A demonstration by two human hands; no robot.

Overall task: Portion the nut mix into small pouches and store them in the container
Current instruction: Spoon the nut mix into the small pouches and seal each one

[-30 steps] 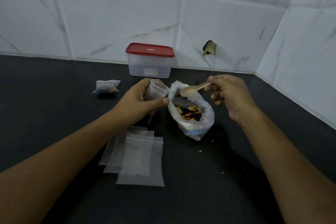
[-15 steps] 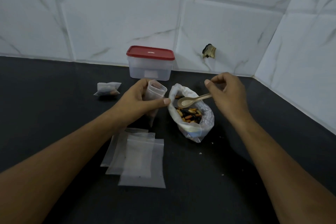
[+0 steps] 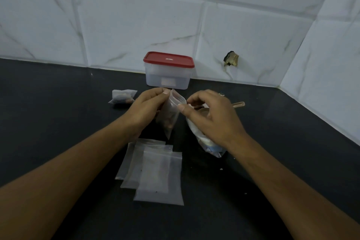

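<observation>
Both hands hold a small clear pouch [image 3: 171, 115] with nuts in its lower part, lifted above the dark counter. My left hand [image 3: 146, 109] pinches its top left corner. My right hand [image 3: 212, 117] pinches its top right edge with thumb and forefinger. The big bag of nut mix [image 3: 206, 142] lies under my right hand, mostly hidden. A wooden spoon [image 3: 237, 105] rests in it, handle sticking out to the right. A filled pouch [image 3: 122, 96] lies at the left. The clear container with a red lid [image 3: 168, 70] stands shut by the wall.
Several empty flat pouches [image 3: 155, 171] lie overlapped on the black counter [image 3: 58, 122] below my hands. Tiled walls close the back and the right side, with a broken patch [image 3: 231, 58] in the back wall. Small crumbs dot the counter at the right.
My right hand has let go of the spoon, which now rests in the big bag, and has moved left onto the pouch's top edge. The pouch mouth has gone from open to flattened.
</observation>
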